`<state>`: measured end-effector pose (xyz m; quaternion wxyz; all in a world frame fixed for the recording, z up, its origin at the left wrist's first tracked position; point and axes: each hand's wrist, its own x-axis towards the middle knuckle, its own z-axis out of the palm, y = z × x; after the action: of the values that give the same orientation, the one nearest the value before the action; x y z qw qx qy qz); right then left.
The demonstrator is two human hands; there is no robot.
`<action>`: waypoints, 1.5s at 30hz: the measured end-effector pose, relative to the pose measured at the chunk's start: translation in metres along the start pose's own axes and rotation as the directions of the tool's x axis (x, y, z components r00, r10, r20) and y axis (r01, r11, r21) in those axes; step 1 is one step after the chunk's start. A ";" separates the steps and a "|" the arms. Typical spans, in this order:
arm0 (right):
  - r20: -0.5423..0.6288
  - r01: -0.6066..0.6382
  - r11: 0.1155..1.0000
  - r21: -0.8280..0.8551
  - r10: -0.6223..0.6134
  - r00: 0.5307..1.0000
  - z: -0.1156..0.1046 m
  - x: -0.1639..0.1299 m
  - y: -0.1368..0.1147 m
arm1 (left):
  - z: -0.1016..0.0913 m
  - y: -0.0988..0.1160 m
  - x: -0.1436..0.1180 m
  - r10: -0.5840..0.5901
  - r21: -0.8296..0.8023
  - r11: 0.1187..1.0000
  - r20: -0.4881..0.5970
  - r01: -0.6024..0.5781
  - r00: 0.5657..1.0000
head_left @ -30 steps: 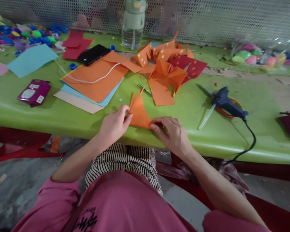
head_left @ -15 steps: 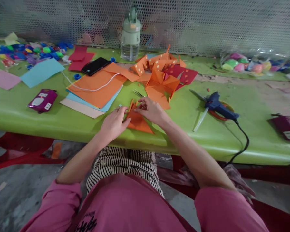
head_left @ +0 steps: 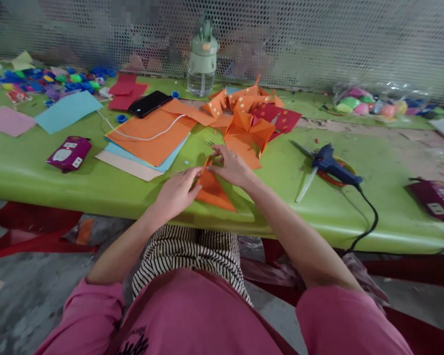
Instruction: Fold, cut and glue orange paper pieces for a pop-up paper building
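Orange paper triangle (head_left: 211,191) flat on green worktop (head_left: 96,182), near front edge; L hand (head_left: 177,190) w/ fingers pressed on its left side, R hand (head_left: 231,166) pinching the raised top corner – both closed on the paper; folded orange pieces (head_left: 247,128) just behind; blue glue gun (head_left: 335,165) well to the right; stacked sheets (head_left: 148,140) & phone (head_left: 149,103) – left rear.

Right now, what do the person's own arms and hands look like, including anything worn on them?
Both hands, left hand and right hand, are bare, with no gloves. Forearms are uncovered; pink sleeves are pushed up to around the elbows. No watch or bracelet shows.
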<state>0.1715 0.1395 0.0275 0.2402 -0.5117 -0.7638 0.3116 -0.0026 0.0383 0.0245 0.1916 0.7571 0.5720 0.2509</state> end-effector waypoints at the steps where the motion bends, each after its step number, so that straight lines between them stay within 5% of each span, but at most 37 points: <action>1: 0.024 0.008 1.000 0.005 -0.008 1.000 -0.001 0.001 0.002 | 0.000 -0.002 -0.001 0.012 -0.010 1.000 0.004 -0.011 1.000; 6: 0.105 -0.039 0.973 0.228 0.015 0.994 -0.004 0.005 0.008 | 0.000 -0.005 -0.004 0.015 -0.042 0.999 0.029 -0.014 0.999; 11: 0.133 -0.020 0.837 0.547 -0.064 0.989 -0.010 0.001 0.005 | -0.001 -0.006 -0.002 -0.024 -0.113 0.993 0.040 0.029 0.999; 17: 0.108 -0.009 0.673 0.739 -0.106 0.988 -0.016 -0.021 -0.005 | -0.002 -0.010 0.004 -0.108 -0.504 0.848 0.142 0.166 0.984; 21: 0.177 -0.083 0.739 0.668 -0.050 0.983 -0.017 -0.036 -0.004 | -0.001 -0.007 0.003 -0.116 -0.630 0.748 0.184 0.207 0.976; 27: 0.105 0.029 0.926 0.377 -0.074 0.992 -0.021 -0.052 -0.018 | 0.001 0.000 -0.001 -0.109 -0.583 0.790 0.172 0.191 0.979; 31: 0.065 0.075 0.926 0.371 -0.107 0.992 -0.022 -0.060 -0.027 | -0.001 0.008 -0.007 -0.049 -0.619 0.771 0.179 0.151 0.983; 39: 0.031 0.131 0.894 0.429 -0.160 0.987 -0.022 -0.074 -0.036 | -0.002 0.018 -0.013 -0.128 -0.660 0.729 0.129 0.181 0.983; 45: -0.006 0.170 0.918 0.359 -0.180 0.984 -0.020 -0.077 -0.038 | -0.002 0.025 -0.017 -0.062 -0.583 0.804 0.116 0.118 0.991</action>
<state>0.1887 0.0613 0.0648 0.3457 -0.3847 -0.7401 0.4298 0.0117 0.0148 0.0376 0.4542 0.6430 0.4921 0.3717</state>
